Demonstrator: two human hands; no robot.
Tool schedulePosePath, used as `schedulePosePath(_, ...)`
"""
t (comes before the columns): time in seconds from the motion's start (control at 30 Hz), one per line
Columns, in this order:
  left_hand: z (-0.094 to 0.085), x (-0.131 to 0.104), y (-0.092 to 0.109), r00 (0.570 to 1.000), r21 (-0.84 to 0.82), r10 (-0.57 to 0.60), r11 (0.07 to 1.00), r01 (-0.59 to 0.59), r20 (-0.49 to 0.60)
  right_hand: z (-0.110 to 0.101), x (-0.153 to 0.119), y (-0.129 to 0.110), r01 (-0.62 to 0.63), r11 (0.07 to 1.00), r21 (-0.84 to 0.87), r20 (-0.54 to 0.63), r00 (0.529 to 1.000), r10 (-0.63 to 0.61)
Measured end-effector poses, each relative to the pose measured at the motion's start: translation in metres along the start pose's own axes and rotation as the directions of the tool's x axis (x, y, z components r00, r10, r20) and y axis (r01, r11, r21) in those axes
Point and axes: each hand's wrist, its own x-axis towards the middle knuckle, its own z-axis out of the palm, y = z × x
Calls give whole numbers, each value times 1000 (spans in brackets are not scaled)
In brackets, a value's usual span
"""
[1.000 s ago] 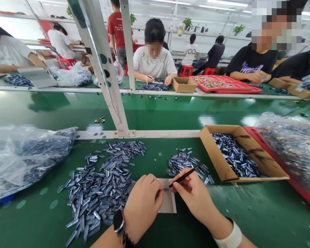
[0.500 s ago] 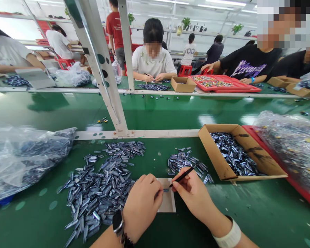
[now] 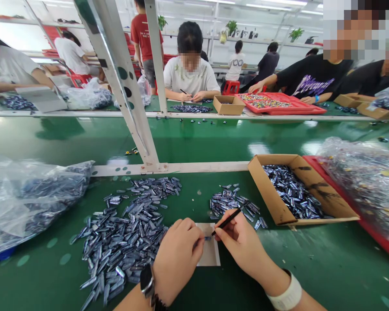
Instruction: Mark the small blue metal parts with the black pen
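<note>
My left hand point(image 3: 180, 255), with a dark watch on its wrist, pinches a small bluish piece point(image 3: 208, 238) over a pale card point(image 3: 210, 255). In my right hand point(image 3: 241, 244) is a thin black pen-like tool point(image 3: 228, 221), its lower tip beside the small piece. A large pile of dark glossy pieces point(image 3: 126, 237) lies left of my left hand, partly behind it. Beyond my right hand is a smaller pile of such pieces point(image 3: 225, 202).
An open cardboard box point(image 3: 335, 207) of dark pieces stands at the right, beside a filled plastic bag point(image 3: 366, 185) on a red tray. Another bag point(image 3: 52, 198) lies left. A slanted metal post point(image 3: 129, 99) rises ahead; people sit across the green belt point(image 3: 194, 140).
The view has shifted very slightly. Both hands keep nearly the same pose over the card, and across the belt the hand of the person in black has moved a little left.
</note>
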Motion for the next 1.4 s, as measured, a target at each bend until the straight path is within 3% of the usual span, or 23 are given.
schedulePosePath(0.63, 1, 1, -1, 1000, -9, -6, 1000, 7, 24, -1, -1, 5, 31, 998, -58, 19, 999, -30)
schedulePosePath(0.77, -2, 0, -1, 997, -18, 45, 999, -44, 60, 0, -2, 6, 27, 998, -57, 15, 1000, -26)
schedulePosePath(0.9, -4, 0, -2, 992, 57, 86, 994, -91, 90, 0, -2, 6, 15, 999, -34, 16, 1000, -14)
schedulePosePath(1.1, -2, 0, 3, 993, 117, 55, 991, -67, 106, 0, -3, 4, 32, 999, 12, 13, 999, -32)
schedulePosePath(1.27, -9, 1, -6, 996, -65, 84, 994, -86, -28, -1, -1, 5, 63, 998, 26, -27, 998, -63)
schedulePosePath(1.4, -27, 6, -36, 964, 13, -30, 999, 34, -264, -11, 5, 3, 138, 990, 40, -303, 946, -119)
